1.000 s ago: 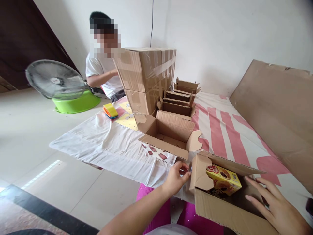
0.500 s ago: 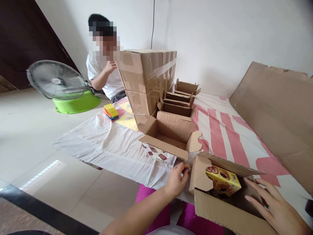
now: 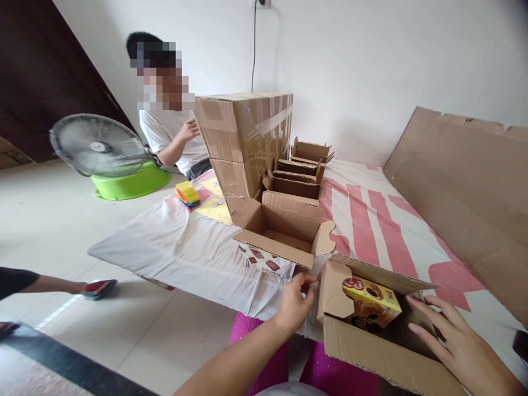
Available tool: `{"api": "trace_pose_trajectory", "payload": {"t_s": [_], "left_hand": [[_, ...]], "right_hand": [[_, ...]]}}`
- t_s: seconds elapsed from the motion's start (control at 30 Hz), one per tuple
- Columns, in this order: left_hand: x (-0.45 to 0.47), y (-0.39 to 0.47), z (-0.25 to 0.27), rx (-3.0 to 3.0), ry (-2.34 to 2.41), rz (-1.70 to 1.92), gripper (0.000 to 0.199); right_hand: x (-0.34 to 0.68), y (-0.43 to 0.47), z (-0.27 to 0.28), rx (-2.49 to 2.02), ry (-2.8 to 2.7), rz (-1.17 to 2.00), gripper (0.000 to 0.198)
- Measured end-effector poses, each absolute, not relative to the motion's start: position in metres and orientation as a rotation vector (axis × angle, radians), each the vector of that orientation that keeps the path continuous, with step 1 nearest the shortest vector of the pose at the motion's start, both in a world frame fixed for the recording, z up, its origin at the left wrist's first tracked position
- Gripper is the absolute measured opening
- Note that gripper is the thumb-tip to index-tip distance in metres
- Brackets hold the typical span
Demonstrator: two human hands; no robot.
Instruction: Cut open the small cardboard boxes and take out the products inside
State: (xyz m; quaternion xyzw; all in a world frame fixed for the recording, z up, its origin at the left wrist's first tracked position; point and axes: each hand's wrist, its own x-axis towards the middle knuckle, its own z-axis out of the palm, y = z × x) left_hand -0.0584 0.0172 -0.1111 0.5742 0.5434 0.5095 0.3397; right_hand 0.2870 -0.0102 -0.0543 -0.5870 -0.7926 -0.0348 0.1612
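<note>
Close in front of me, at the table's near edge, an open cardboard box (image 3: 375,352) has its flaps up. Inside, toward its left end, lies a yellow printed carton (image 3: 377,302). My left hand (image 3: 295,305) is beside the box's left end, fingers curled together; whether they hold anything is hidden. Over the right end of the box, my right hand (image 3: 462,338) has its fingers spread, close to the far flap and apart from the yellow carton. Just beyond my left hand, another open cardboard box (image 3: 276,250) stands with a printed white packet (image 3: 264,261) before it.
Several open boxes (image 3: 297,192) run back in a row beside a tall stack of taped cartons (image 3: 264,129). A cardboard sheet (image 3: 462,187) leans at right. A yellow-and-orange bundle (image 3: 187,193), another person (image 3: 175,135), a fan (image 3: 99,146) and a sandalled foot (image 3: 99,289) are left.
My view has shifted slightly. A leg with a sandalled foot has come into view at the left. Both my hands and the yellow carton keep nearly the same places relative to the box.
</note>
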Motion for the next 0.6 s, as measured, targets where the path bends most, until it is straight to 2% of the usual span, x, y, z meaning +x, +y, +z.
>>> {"api": "trace_pose_trajectory", "payload": {"t_s": [0.17, 0.27, 0.33, 0.4, 0.53, 0.6], "left_hand": [[-0.071, -0.008, -0.074, 1.494, 1.353, 1.553, 0.008], [-0.083, -0.027, -0.029, 1.798, 1.077, 1.772, 0.013], [-0.086, -0.037, -0.002, 2.088, 0.881, 1.777, 0.015], [-0.083, -0.043, 0.016, 2.391, 0.724, 1.703, 0.016], [-0.06, -0.045, 0.021, 2.714, 0.572, 1.662, 0.015], [-0.046, -0.043, 0.016, 2.723, 0.53, 1.733, 0.016]], "right_hand": [[0.274, -0.009, -0.029, -1.59, -2.222, -0.191, 0.057], [0.257, -0.021, -0.002, -1.546, -2.018, -0.202, 0.042], [0.243, -0.037, 0.015, -1.492, -1.962, 0.036, 0.028], [0.225, -0.052, 0.03, -1.38, -1.998, 0.466, 0.025], [0.18, -0.069, 0.05, -1.131, -1.952, 1.34, 0.049], [0.163, -0.072, 0.055, -1.071, -1.927, 1.449, 0.05]]}}
